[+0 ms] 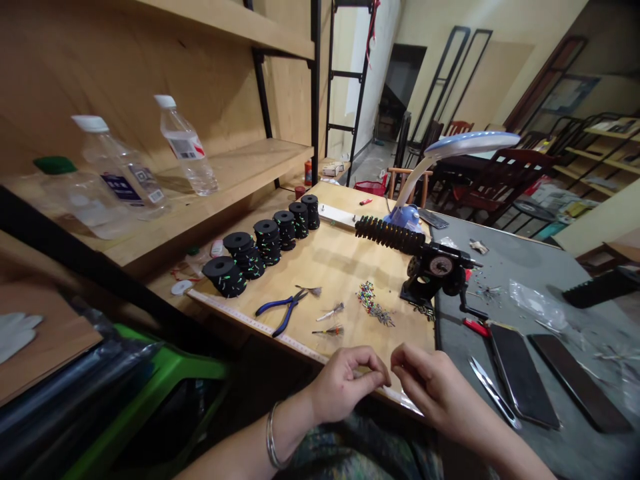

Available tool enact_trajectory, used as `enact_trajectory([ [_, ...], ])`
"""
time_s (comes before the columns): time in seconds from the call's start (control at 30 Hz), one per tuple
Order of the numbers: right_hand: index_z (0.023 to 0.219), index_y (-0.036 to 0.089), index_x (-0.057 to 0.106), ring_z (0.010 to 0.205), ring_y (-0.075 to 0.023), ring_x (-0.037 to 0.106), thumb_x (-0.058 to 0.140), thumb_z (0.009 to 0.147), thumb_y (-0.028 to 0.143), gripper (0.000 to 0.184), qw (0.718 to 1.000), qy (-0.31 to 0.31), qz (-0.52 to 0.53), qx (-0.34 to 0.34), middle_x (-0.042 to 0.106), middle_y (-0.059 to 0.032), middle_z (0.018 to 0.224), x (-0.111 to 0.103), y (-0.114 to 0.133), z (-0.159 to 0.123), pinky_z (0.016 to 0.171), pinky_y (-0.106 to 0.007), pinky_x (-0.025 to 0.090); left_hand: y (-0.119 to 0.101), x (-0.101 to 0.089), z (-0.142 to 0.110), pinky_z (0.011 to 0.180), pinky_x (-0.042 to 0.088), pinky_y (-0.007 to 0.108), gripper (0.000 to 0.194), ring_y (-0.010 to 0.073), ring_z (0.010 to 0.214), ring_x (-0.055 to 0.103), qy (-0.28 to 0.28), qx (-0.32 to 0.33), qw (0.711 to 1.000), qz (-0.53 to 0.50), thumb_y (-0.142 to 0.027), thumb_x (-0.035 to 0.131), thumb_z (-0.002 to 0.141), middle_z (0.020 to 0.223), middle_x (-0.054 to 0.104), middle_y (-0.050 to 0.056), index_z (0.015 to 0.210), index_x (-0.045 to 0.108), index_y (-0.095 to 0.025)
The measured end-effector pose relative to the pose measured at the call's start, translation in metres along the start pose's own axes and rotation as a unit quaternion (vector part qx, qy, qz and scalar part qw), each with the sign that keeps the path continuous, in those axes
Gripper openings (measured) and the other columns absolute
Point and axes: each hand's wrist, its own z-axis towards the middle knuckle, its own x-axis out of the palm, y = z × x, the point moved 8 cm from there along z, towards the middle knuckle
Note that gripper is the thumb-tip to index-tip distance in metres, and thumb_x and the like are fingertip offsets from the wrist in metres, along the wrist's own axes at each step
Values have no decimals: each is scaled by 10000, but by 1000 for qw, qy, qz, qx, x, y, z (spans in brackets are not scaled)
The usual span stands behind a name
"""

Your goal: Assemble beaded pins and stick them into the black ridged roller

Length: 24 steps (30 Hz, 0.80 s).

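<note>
My left hand is closed in a pinch above the table's front edge, a bangle on its wrist. Close beside it, my right hand also pinches. Whatever the fingertips hold is too small to make out. Just beyond the hands lie small wispy bundles, one with a dark stem and one with a white stem. A pile of small multicoloured beads with thin metal ends sits farther right. Blue-handled pliers lie open on the wood at left.
Black spools stand in a row along the left. A hand-cranked winder carries a black coil, with a desk lamp behind. Thread snips and a phone rest on the grey surface. Bottles stand on the shelf.
</note>
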Motion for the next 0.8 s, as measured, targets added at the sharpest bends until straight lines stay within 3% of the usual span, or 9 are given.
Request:
enact_trajectory([
  [0.17,778,225,479,529,-128,470,386,939,269,191,1000,-12,-9,12,512,33,604,-6,-5,-3,510,-230,318,7,4,0,750,456,286,281,170,750,610,10,-23,999,-47,-406,652,823,759,671,59,758,641,-133],
  [0.4,782,221,488,544,-138,487,380,940,276,199,999,-34,-8,16,537,23,612,-10,-10,-2,526,-232,344,22,8,3,585,431,237,351,102,552,533,22,-56,993,-106,-476,655,812,629,577,-7,749,525,-156],
  [0.6,793,217,496,560,-143,509,382,943,274,197,999,-42,-1,14,567,10,636,-15,-11,-2,538,-238,353,15,10,8,611,449,244,366,116,587,547,34,-62,991,-118,-492,666,799,646,604,12,741,561,-146],
  [0.8,778,221,475,539,-130,457,372,942,281,203,999,-53,4,12,500,35,602,-25,-13,1,519,-229,326,2,15,15,645,449,283,457,145,592,590,39,-65,987,-142,-554,523,873,658,641,44,944,611,-111],
])
